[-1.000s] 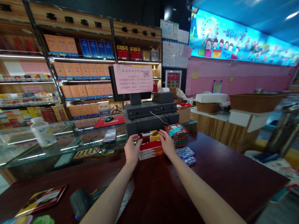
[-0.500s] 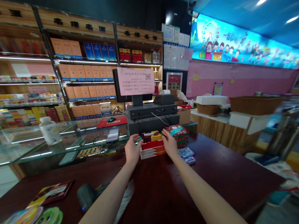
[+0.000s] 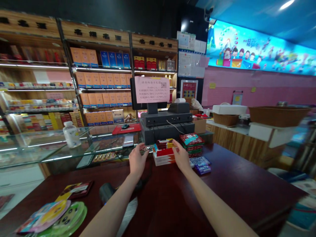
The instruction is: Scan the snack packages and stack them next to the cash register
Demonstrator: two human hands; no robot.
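My left hand [image 3: 138, 160] hangs above the dark red counter [image 3: 234, 184], its fingertips pinching a small shiny item [image 3: 146, 148] that is too small to identify. My right hand [image 3: 181, 155] sits just to the right, its fingers at the side of a stack of red-and-white flat packs [image 3: 163, 154]. Another stack of red and teal packets [image 3: 192, 144] stands behind my right hand. Blue-purple packets [image 3: 199, 164] lie on the counter to the right of my right wrist.
A black till with a pink sign [image 3: 152, 89] and a receipt printer [image 3: 179, 108] stands behind the stacks. A glass display case [image 3: 61, 148] runs along the left. A black handheld scanner [image 3: 106, 192] and colourful round packets [image 3: 51, 217] lie near the counter's front.
The whole scene has shifted right in view as my head turned left. Both hands stay close to the red-and-white stack, and my left hand now pinches the shiny item lower down.
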